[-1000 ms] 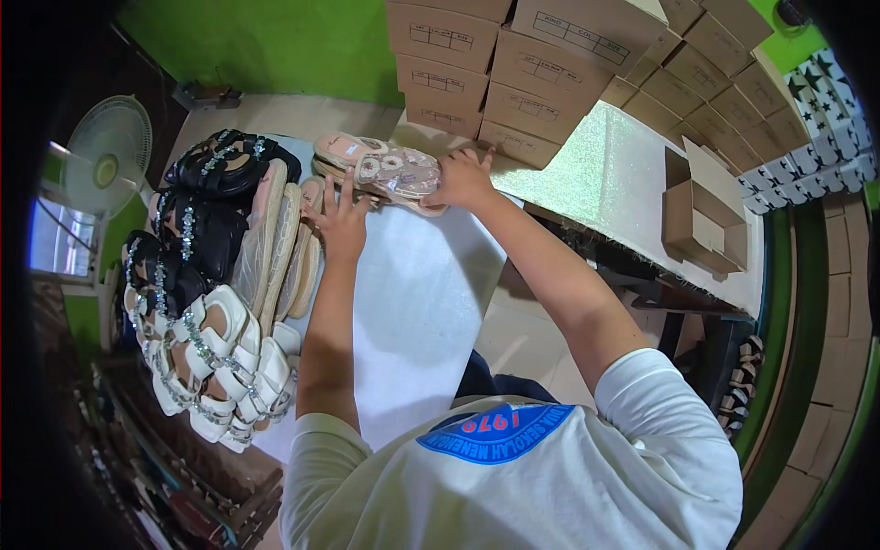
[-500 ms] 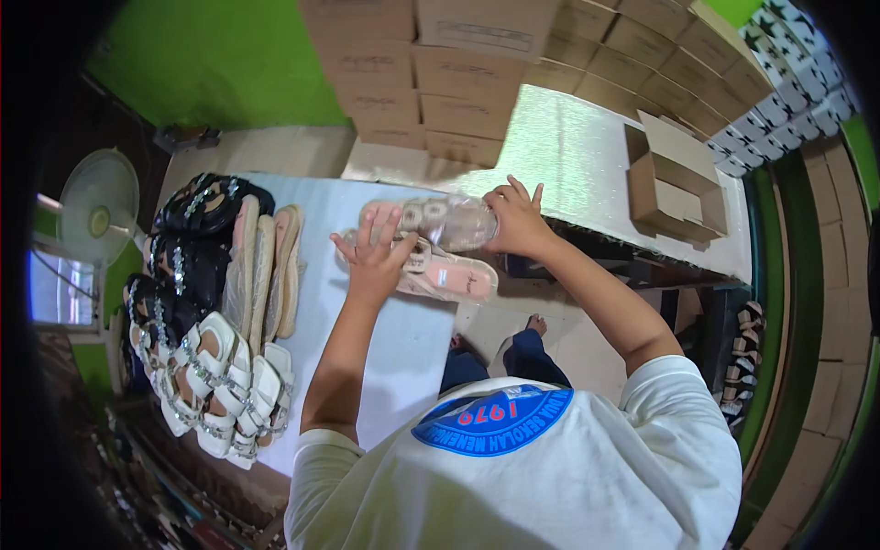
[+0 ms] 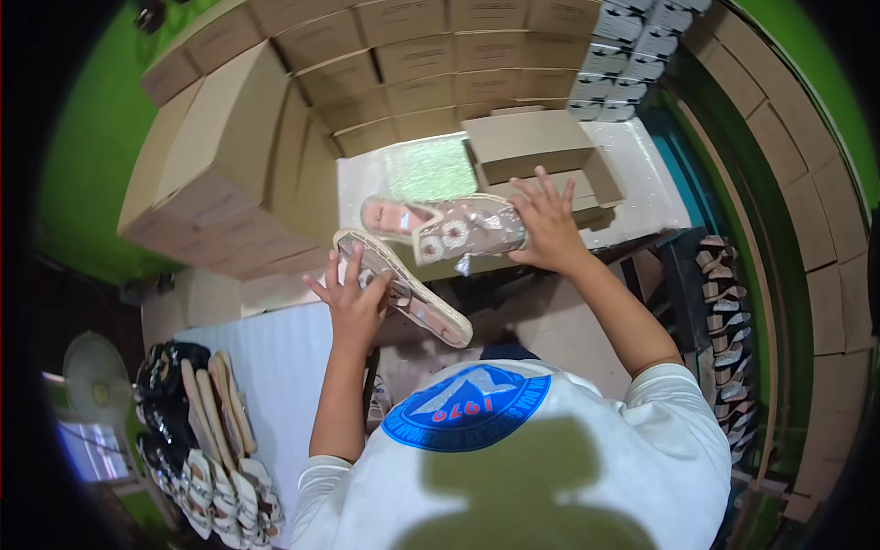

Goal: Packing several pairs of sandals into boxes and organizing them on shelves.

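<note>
A beige slide sandal (image 3: 431, 310) with a pinkish insole hangs tilted in my left hand (image 3: 357, 307), whose fingers lie around its strap. My right hand (image 3: 552, 227) grips the toe end of a matching sandal (image 3: 458, 231). Two round ornaments show on that one's upper, and its pink heel end points left. Shiny clear plastic seems to cover it. The right-hand sandal is near the front edge of an open cardboard box (image 3: 600, 174), which stands on the far table. My fingertips under both sandals are partly hidden.
Closed cardboard boxes (image 3: 412, 55) are stacked along the back, with a larger stack (image 3: 220, 156) at the left. The near-left table (image 3: 293, 353) bears black sandals (image 3: 160, 394), white sandals (image 3: 225, 495) and beige ones (image 3: 206, 412). More footwear sits on a rack (image 3: 724, 330) at the right.
Both hands have moved from the near-left table toward the far table, each carrying a sandal. The two sandals now splay apart, and the view has turned right, bringing the open box nearer.
</note>
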Available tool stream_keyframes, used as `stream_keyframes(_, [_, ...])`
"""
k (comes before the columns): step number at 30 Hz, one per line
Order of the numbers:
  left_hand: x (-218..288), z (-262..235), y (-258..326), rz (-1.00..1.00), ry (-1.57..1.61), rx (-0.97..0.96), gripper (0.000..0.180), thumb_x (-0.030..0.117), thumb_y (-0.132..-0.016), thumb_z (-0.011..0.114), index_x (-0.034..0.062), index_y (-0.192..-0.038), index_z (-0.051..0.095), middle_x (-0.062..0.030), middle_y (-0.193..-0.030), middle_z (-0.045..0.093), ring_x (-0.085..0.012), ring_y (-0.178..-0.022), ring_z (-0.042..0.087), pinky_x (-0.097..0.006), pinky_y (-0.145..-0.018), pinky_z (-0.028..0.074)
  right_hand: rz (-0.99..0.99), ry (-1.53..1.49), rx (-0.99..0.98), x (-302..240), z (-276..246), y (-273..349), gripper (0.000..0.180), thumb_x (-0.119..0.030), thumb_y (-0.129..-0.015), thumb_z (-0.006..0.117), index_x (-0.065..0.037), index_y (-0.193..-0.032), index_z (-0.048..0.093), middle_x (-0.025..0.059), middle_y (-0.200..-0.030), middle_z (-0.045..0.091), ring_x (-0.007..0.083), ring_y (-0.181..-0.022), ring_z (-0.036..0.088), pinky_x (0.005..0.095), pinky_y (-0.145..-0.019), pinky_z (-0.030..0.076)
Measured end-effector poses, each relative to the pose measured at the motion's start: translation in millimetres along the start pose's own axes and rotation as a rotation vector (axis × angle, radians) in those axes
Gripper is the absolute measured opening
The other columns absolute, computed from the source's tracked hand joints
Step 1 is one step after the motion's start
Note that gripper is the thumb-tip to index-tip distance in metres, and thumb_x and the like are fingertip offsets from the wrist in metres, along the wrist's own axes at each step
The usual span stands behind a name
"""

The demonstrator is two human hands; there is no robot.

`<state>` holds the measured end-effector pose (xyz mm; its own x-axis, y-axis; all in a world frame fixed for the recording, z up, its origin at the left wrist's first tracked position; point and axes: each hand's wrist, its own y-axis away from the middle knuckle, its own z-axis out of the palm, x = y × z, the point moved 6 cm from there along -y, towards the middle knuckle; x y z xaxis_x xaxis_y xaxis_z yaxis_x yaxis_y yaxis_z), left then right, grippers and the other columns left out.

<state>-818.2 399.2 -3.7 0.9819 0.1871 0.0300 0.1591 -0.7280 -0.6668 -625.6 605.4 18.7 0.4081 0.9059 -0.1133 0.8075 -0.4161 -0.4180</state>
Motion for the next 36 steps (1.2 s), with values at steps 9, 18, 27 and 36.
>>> stream_keyframes(9, [74.5,37.6,-102.1,-0.053,0.056,-0.054,0.014,0.023,-0.068,0.070,0.0282,-0.080,0.065,-0.0076,-0.138,0.033,-0.0362,-0.128,0.022,-0.064,-0.099,0.001,0.220,-0.146,-0.223,207.3,-31.2,34.2,0.072,-0.038,-0.043,0.079,-0.008,-0.105,0.056,0.0068,-0.128,0.041,0.0358,-0.133,0.012,0.0614,-0.102,-0.003])
stream_keyframes(18, [102.3,41.4,-125.9,-0.034,0.044,-0.033,0.014,0.023,-0.068,0.070,0.0275,-0.081,0.066,-0.0082,-0.139,0.032,-0.0344,-0.130,0.019,-0.060,-0.102,-0.002,0.212,-0.153,-0.805,277.3,5.6,12.2,0.080,-0.052,-0.044,0.073,-0.005,-0.107,0.061,0.0059,-0.132,0.041,0.0351,-0.134,0.011,0.0628,-0.101,-0.002])
stream_keyframes(27, [104.2,40.7,-122.4,-0.029,0.101,-0.057,0.012,0.023,-0.070,0.069,0.0256,-0.081,0.066,-0.0088,-0.139,0.031,-0.0345,-0.129,0.020,-0.059,-0.103,0.001,0.132,-0.209,-0.879,259.7,52.2,-0.8,0.058,-0.052,-0.056,0.067,-0.014,-0.099,0.067,0.0019,-0.132,0.043,0.0352,-0.134,0.010,0.0643,-0.100,-0.003])
stream_keyframes(36, [105.8,36.5,-105.6,-0.014,0.125,-0.108,0.013,0.023,-0.070,0.069,0.0254,-0.083,0.066,-0.0092,-0.140,0.029,-0.0350,-0.129,0.018,-0.058,-0.103,0.004,0.100,-0.166,-0.275,211.1,36.4,9.0,0.046,-0.049,-0.066,0.066,-0.013,-0.095,0.067,0.0022,-0.128,0.046,0.0286,-0.128,0.029,0.0648,-0.100,-0.001])
